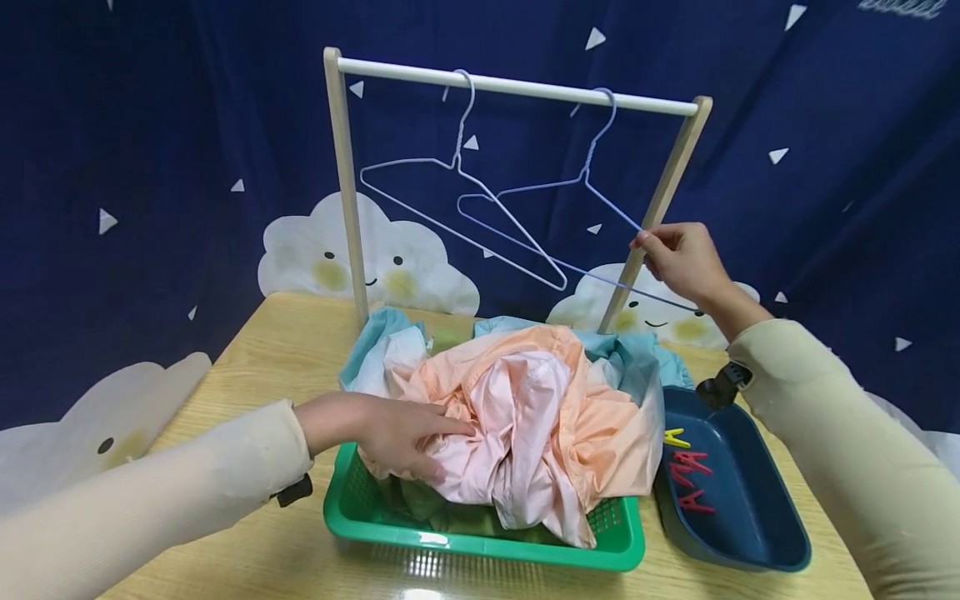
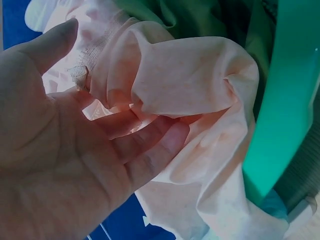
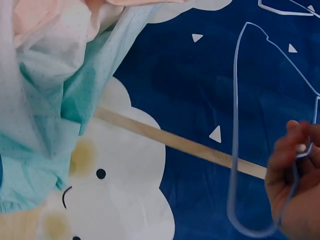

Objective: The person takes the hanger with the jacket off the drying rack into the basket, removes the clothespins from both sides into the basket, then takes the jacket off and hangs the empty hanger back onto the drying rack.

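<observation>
Left hand (image 1: 386,432) is resting on crumpled pale pink cloth (image 1: 517,433), thumb and fingers standing apart; the cloth is lying in loose, soft folds over peach fabric (image 1: 609,446) in a green basket (image 1: 487,547). Above, a lavender hanger (image 1: 588,161), slim and wiry with a twisted neck, is hanging from the white rod (image 1: 525,86), the right hand (image 1: 690,262) pinching its sloping shoulder.
</observation>
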A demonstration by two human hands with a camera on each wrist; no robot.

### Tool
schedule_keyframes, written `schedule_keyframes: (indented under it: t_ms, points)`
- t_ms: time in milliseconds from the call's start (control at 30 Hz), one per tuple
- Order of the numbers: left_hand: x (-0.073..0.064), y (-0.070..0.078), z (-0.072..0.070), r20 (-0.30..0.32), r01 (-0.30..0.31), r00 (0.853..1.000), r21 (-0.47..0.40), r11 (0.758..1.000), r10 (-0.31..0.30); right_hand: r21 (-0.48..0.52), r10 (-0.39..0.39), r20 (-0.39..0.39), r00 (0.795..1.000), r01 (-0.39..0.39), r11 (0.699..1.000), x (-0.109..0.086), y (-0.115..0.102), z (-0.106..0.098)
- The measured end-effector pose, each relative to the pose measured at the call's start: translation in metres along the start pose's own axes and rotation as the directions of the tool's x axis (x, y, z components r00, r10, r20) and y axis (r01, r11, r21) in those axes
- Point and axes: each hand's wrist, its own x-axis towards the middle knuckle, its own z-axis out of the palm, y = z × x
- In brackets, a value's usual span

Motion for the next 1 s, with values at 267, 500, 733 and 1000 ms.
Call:
schedule_keyframes:
  t_ms: [267,500,733,1000]
  points:
    - [0.0,0.0,-0.002,-0.021,-0.039,0.999,0.028,0.999,0.04,-0.151,0.016,0.13,0.991,0.004,0.989,-0.007,0.007,-0.002]
    - [-0.006,-0.001,-0.008,-0.101,-0.051,0.994,0.007,0.999,0.052,-0.099,0.002,0.144,0.99,0.013,0.995,-0.021,0.032,-0.016]
    - [-0.009,-0.007,-0.021,-0.286,-0.1,0.953,0.002,0.995,0.097,-0.04,0.079,0.094,0.992,-0.076,0.996,-0.032,0.066,-0.03]
    - [-0.004,-0.031,-0.038,-0.558,-0.164,0.821,-0.027,0.986,0.121,-0.113,0.169,0.157,0.973,-0.152,0.982,-0.043,0.109,-0.027]
